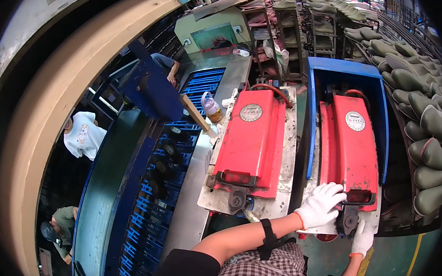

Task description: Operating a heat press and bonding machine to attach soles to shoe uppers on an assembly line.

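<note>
Two red machine covers stand side by side, a left one [245, 134] and a right one [356, 142], each with a round pale dial plate and a black front handle. My left hand [323, 204], in a white knitted glove, lies with fingers stretched out at the lower left of the right cover, near its black handle [359, 197]. Under that handle is a dark round-centred fitting [349, 221]. Just right of the fitting is my right hand [362, 239], gloved too, at the front edge of the pale base plate; what its fingertips touch is unclear.
A blue metal hood [346, 67] surrounds the right machine's back and sides. Racks of olive-green shoe forms [430, 152] line the right. At left runs a conveyor with blue racks [138, 224]; a bottle [211, 107] stands on its metal edge. Other people [63, 229] are beyond it.
</note>
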